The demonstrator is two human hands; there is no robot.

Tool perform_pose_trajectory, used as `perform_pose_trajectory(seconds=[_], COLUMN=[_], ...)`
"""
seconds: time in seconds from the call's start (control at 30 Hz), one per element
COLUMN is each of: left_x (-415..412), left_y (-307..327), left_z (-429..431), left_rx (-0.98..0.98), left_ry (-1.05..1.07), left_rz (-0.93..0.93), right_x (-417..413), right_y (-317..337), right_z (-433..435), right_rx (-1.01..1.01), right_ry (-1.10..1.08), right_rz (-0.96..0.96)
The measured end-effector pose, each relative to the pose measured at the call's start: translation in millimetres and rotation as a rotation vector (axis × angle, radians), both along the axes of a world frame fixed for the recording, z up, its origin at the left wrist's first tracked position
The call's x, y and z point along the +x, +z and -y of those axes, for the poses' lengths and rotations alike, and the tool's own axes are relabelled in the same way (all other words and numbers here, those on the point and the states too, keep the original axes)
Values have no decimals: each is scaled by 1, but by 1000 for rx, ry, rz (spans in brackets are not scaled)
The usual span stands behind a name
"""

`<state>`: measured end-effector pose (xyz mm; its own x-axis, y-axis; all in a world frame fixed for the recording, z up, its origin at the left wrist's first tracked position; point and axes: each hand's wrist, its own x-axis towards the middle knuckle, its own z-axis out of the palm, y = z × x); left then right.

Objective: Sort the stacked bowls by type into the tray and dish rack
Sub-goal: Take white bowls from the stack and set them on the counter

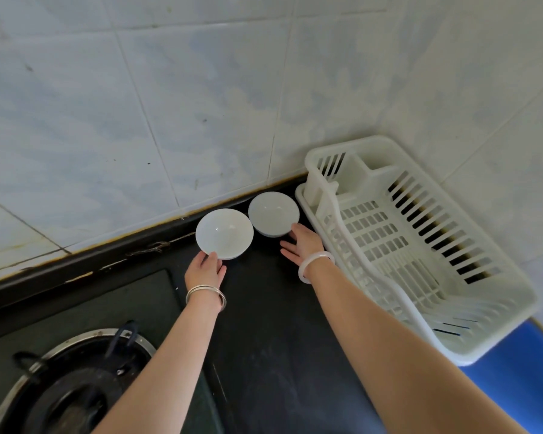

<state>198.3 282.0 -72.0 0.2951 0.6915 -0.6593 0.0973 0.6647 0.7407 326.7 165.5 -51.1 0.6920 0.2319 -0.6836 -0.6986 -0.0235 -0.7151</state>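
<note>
At the far edge of the black counter (273,324), close under the tiled wall (170,104), two round white glazed bowls stand side by side and nearly touching: the left bowl (224,233) and the right bowl (273,213). Each shows a bluish edge below its rim that may be a second bowl nested beneath, though I cannot be sure. The left hand (205,270) reaches the near rim of the left bowl, but its fingertips are hidden, so I cannot tell whether its grip has closed. The right hand (304,244) lies spread with straight fingers against the near right side of the right bowl and holds nothing. The white slatted plastic dish rack (373,140) sits just to the right on its white tray (301,195). Smooth glaze and a shallow hold on one rim seem the main risk, since a bowl lifted that way could tip or slip. If bowls are nested, the lower one might cling and then drop. Lifting both together could knock the rims. A wide swing right could catch the rack's raised near rail.
</note>
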Motion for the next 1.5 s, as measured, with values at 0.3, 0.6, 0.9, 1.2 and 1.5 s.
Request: perform_pose_trajectory(seconds=[0.3, 0.6, 0.9, 1.2, 1.5], left_x=[-47, -124, -169, -179, -176], left_y=[22, 40, 38, 41, 39], left_z=[67, 202, 276, 287, 291], left_rx=[97, 68, 385, 453, 554], left_ry=[-451, -1054, -1241, -1174, -1205], left_rz=[-5, -9, -125, -160, -233], right_x=[-63, -168, -253, -265, -270], right_y=[61, 78, 51, 55, 68], right_z=[79, 247, 342, 336, 352], right_rx=[-150, -599, -1051, -1216, -1145], right_ry=[297, 432, 385, 444, 232], right_rz=[283, 453, 428, 538, 580])
